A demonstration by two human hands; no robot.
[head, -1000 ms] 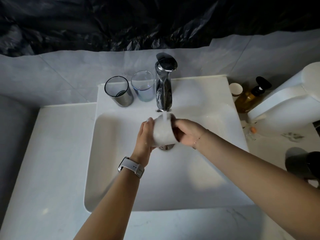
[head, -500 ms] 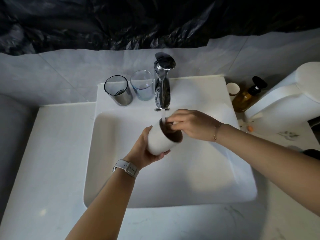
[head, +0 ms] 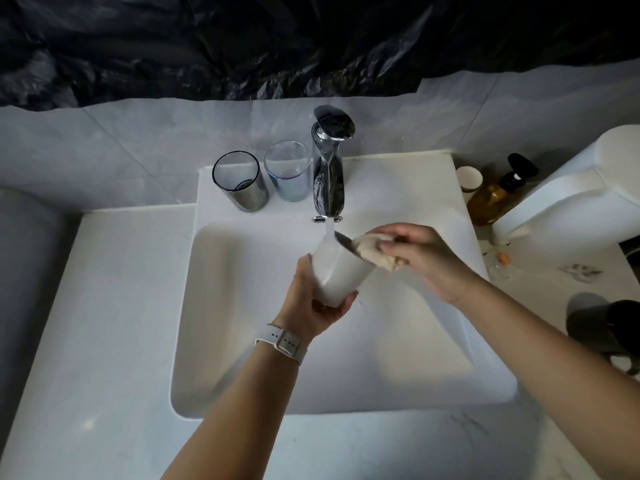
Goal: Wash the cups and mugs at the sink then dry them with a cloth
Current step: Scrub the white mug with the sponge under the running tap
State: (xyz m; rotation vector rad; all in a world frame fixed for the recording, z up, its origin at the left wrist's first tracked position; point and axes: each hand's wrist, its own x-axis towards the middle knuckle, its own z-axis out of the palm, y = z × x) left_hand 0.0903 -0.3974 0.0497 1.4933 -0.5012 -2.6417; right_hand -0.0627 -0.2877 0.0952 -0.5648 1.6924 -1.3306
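White marble counter point(head: 90, 306) surrounds a square white sink point(head: 221, 341) at the centre of the frame, with black plastic sheeting point(head: 242, 39) hung across the top. Water runs from a chrome tap point(head: 328, 174) onto a white cup point(head: 337, 268), held tilted over the basin just below the spout. The left hand point(head: 311, 299), a pale watch point(head: 282, 342) on its wrist, grips the cup's base with curled fingers. The right hand point(head: 420, 256) pinches a beige cloth point(head: 375, 252) at the cup's rim. 2 glasses stand on the ledge left of the tap: a dark-rimmed glass point(head: 240, 181) and a bluish glass point(head: 287, 171). At upper right sit a paper cup point(head: 469, 180) and an amber pump bottle point(head: 498, 192).
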